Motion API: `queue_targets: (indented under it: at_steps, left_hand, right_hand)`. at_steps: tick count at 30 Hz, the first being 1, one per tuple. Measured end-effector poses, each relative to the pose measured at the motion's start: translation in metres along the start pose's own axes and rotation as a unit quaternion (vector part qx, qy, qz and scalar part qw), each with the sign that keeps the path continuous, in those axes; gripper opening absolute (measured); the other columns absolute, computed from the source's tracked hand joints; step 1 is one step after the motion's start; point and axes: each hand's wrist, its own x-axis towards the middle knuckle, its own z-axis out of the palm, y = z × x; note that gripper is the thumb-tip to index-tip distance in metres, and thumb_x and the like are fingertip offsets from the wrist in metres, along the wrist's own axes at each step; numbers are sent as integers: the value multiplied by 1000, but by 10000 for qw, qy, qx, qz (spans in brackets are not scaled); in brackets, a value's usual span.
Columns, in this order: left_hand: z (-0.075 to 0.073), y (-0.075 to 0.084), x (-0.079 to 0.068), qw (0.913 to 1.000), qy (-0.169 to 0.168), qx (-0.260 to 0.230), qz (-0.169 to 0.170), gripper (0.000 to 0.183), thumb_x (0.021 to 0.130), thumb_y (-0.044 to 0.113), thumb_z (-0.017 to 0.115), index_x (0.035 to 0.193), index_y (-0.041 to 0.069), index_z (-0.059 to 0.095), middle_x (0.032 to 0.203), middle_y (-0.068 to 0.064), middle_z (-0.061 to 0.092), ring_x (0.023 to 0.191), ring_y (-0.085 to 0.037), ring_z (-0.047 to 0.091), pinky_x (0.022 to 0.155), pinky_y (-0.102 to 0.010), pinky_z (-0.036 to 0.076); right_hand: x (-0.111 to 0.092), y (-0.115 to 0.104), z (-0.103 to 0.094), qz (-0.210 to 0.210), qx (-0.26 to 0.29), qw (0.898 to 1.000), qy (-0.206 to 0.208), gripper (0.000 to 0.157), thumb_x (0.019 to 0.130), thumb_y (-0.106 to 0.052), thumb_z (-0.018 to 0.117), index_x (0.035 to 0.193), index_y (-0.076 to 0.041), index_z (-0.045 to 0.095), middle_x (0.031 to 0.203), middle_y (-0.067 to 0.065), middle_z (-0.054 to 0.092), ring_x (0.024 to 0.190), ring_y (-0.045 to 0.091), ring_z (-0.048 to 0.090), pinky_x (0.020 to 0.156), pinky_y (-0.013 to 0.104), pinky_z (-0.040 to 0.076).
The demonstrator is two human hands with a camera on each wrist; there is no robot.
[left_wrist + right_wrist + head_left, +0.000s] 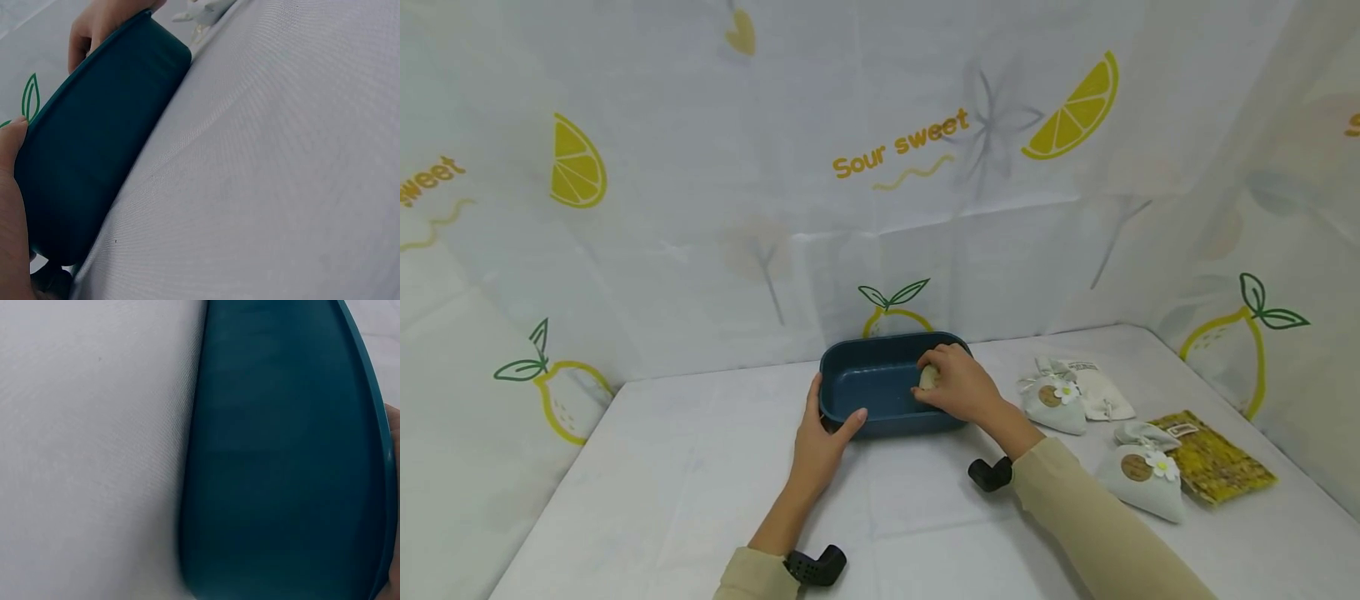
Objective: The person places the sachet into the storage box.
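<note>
A dark blue rectangular basin with rounded corners stands on the white cloth near the back of the table. My left hand grips its front left corner, thumb at the front rim and fingers along the left side. Inside the right end of the basin, my right hand pinches a small, pale, rounded object, partly hidden by the fingers. The left wrist view shows the basin's outer wall from close by, with the left thumb at its rim. In the right wrist view the wall hides the held object.
To the right lie two pale drawstring pouches with white flowers, the nearer pouch beside a clear packet of yellow dried material. A white cloth bag lies behind. A printed curtain hangs at the table's back edge.
</note>
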Motion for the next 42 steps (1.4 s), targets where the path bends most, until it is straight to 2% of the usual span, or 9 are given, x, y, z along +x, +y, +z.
queue_targets:
  at_steps: [8,13,17,24,32,37,42]
  left_hand:
    - [-1,0,1,10000,-36,-92,10,96,90,52,72,163,30,14,170,-8,21,154,-31,31,119,-53,36]
    - [0,1,0,9999,-53,-93,2,96,90,52,72,163,30,14,170,-8,20,154,-31,29,120,-53,35]
    - [-1,1,0,10000,-29,-64,14,96,90,51,72,163,29,14,170,-8,21,155,-31,28,120,-54,34]
    - [-1,1,0,10000,-10,-38,-2,97,89,52,72,163,29,14,170,-9,21,154,-32,30,119,-54,36]
    - [-1,1,0,10000,8,-89,26,97,89,51,73,163,28,15,170,-8,21,154,-31,30,119,-53,36]
    - [-1,-1,0,10000,-7,-80,19,96,89,52,72,163,30,15,170,-8,22,154,-32,29,120,-55,34]
    - [-1,0,-1,10000,-28,-44,-28,97,89,55,72,163,33,14,170,-6,21,156,-32,26,121,-58,30]
  right_hand:
    - [3,-6,-9,23,-100,9972,-734,40,86,-35,81,116,-9,72,117,10,67,99,24,57,79,40,53]
    - [7,-6,-11,-4,-182,9934,-1133,42,87,-37,80,117,-8,72,116,10,67,92,21,57,74,34,52]
    - [10,-5,-10,35,-225,9906,-1350,41,87,-35,80,117,-8,72,112,8,68,87,18,56,71,31,51]
    - [12,-7,-11,206,-187,9866,-1606,40,85,-34,83,115,-10,73,115,8,67,92,20,61,75,33,55]
    - [13,-8,-11,155,-233,9853,-1688,39,84,-36,83,112,-11,74,116,8,69,93,19,63,77,35,55]
    - [14,-6,-14,-11,-20,9887,-1497,43,86,-39,81,114,-7,74,113,9,71,95,21,65,78,37,56]
    - [11,-2,-25,-240,261,9904,-1336,48,91,-42,75,121,-5,70,130,16,64,110,30,65,92,46,55]
